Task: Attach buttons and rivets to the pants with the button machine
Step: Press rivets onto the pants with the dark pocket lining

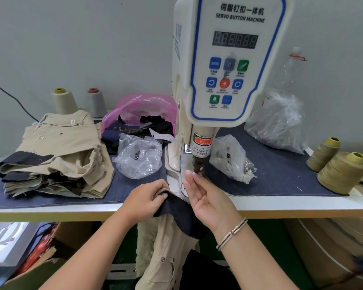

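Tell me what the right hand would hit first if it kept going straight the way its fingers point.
Most likely the dark punch tip under the button machine's head. The right hand's straight fingers point up and away, with their tips just beside it. Depth is unclear from this single view, so they may slip past to its left.

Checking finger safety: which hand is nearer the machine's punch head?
Right. The right hand has its fingertips just beside the punch head; the left hand grips the pants lower left of it.
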Demonstrator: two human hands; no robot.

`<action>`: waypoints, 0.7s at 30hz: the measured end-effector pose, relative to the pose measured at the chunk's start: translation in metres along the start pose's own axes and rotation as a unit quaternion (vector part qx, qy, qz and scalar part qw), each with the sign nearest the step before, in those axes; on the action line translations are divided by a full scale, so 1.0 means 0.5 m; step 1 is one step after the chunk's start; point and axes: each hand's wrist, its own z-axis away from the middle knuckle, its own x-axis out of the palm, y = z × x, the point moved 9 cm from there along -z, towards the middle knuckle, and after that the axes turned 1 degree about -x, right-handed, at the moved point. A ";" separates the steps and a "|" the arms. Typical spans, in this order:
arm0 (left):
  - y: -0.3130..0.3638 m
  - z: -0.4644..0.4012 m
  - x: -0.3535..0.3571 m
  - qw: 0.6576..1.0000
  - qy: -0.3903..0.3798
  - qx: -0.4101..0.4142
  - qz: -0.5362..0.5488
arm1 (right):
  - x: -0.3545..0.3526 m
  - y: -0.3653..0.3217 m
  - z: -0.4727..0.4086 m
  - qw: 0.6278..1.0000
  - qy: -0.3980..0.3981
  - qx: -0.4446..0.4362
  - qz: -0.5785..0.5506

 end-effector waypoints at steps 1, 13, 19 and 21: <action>0.000 0.000 0.000 1.000 0.000 0.000 -0.001 | -0.004 -0.002 -0.002 1.000 0.005 -0.008 0.013; -0.003 0.000 0.001 1.000 0.001 -0.004 0.000 | 0.002 -0.005 0.002 0.999 -0.007 -0.005 -0.045; 0.000 -0.001 0.000 1.000 0.002 -0.006 -0.001 | -0.014 -0.021 -0.013 0.998 -0.010 -0.059 0.003; 0.001 0.001 -0.001 1.000 0.001 -0.008 0.002 | -0.020 -0.032 -0.017 0.995 -0.013 -0.086 0.046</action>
